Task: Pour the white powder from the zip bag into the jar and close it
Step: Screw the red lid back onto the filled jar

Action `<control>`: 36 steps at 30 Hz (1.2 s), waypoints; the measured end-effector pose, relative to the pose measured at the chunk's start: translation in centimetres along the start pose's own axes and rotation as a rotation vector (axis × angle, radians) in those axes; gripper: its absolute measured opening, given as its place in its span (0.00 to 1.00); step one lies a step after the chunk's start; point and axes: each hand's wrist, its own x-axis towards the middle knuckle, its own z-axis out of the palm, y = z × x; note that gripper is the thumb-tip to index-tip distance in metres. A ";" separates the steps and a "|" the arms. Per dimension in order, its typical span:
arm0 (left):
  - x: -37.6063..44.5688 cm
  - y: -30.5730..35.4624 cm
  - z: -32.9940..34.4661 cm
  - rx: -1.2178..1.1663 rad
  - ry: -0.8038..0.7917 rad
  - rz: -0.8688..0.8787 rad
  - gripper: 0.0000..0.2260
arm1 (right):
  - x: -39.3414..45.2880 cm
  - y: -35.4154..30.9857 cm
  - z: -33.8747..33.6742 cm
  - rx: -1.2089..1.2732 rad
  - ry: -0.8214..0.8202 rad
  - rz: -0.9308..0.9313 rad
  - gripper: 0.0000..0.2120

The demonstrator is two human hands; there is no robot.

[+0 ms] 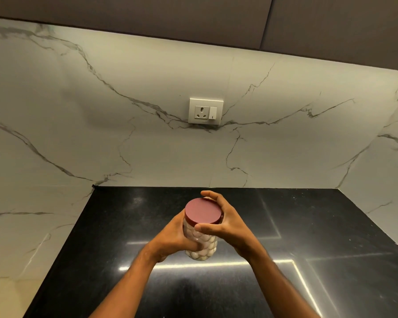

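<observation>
A black polished counter (308, 249) fills the lower part of the view, with bright strips of light reflected on it. Behind it rises a white marble wall (101, 134) with grey veins, and on that wall sits a white socket plate (205, 111) holding 1 outlet and 1 switch. Dark cabinet panels (193, 17) run across the top. Nothing else stands on the counter near the hands, and only the hands themselves cover parts of the jar.

The jar (201, 247) is held near the middle of the counter, just above or on its surface; which, I cannot tell. It stands nearly upright, long axis vertical, top tipped slightly toward the camera. Its clear, bumpy wall shows white contents. A dark red round lid (203, 211) sits on its mouth.

The left hand (170, 237) wraps its fingers around the jar's body. The right hand (225, 222) curls its thumb and fingers around the lid's rim.
</observation>
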 end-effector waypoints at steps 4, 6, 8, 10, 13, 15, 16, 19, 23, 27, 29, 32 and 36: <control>-0.4 0.2 -0.7 0.021 -0.116 -0.018 0.39 | -0.3 0.2 -0.6 -0.001 -0.120 -0.004 0.44; -0.4 0.7 -1.0 0.025 -0.162 -0.039 0.39 | -0.4 0.3 -1.2 0.026 -0.162 -0.003 0.44; -0.3 0.9 -1.1 0.022 -0.172 -0.049 0.39 | -0.4 0.1 -1.3 0.018 -0.152 -0.001 0.43; -0.2 0.9 -1.0 0.018 -0.145 -0.045 0.39 | -0.2 -0.1 -1.0 -0.002 -0.112 -0.005 0.42; -0.1 0.8 -0.5 0.029 -0.073 -0.025 0.39 | -0.1 0.0 -0.3 -0.017 -0.036 -0.026 0.40; 0.0 0.7 -0.5 0.031 -0.052 -0.012 0.39 | -0.1 0.0 -0.1 -0.027 -0.013 -0.039 0.40; 0.0 0.6 -0.5 0.029 -0.065 -0.012 0.39 | -0.1 -0.1 0.0 -0.026 -0.024 -0.039 0.41; -0.2 0.8 -1.0 0.011 -0.152 -0.043 0.39 | -0.3 -0.1 -0.7 0.017 -0.109 -0.022 0.44; -0.3 1.0 -1.2 -0.004 -0.202 -0.063 0.39 | -0.4 -0.5 -1.3 0.039 -0.153 -0.006 0.44; -0.4 1.2 -0.7 -0.002 -0.125 -0.049 0.38 | -0.4 -0.6 -0.5 0.001 -0.047 -0.009 0.43; -0.4 1.4 -0.6 0.003 -0.118 -0.041 0.38 | -0.5 -0.6 -0.4 -0.006 -0.032 -0.016 0.43; -0.6 1.6 -0.9 -0.006 -0.167 -0.053 0.39 | -0.6 -0.6 -1.0 0.049 -0.119 0.003 0.45; -0.6 1.9 -1.1 -0.018 -0.215 -0.058 0.40 | -0.7 -0.7 -1.5 0.099 -0.181 0.059 0.43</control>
